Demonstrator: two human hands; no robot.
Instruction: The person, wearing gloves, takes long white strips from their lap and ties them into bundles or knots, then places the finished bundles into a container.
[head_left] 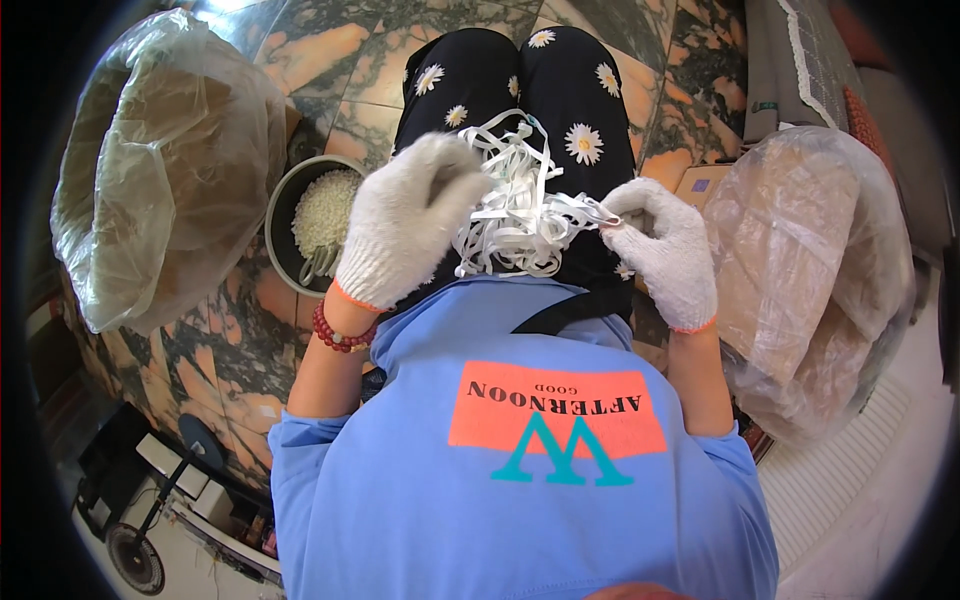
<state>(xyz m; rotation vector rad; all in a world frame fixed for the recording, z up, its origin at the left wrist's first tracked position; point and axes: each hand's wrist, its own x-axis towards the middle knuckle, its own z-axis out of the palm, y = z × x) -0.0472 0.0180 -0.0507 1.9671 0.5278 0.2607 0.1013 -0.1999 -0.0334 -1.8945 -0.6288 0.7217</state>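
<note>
A tangled heap of flat white elastic straps (pixel 510 225) lies on my lap, over black trousers (pixel 575 80) with a daisy print. Both hands wear white knitted gloves with orange cuffs. At the heap's right side, my right hand (pixel 662 245) pinches the end of one strap between thumb and fingertips, and that strap runs back into the heap. My left hand (pixel 412 215) is over the heap's left edge, its fingers curled toward the thumb. Its fingertips are slightly blurred, and whatever they hold is too small to make out.
Left of my left hand stands a round pail (pixel 283 248) with small white pieces (pixel 325 215) and a looped strap inside. A large clear plastic bag (pixel 160 190) is at the far left, another bag (pixel 800 240) around cardboard at the right. The floor (pixel 310 50) is marbled tile.
</note>
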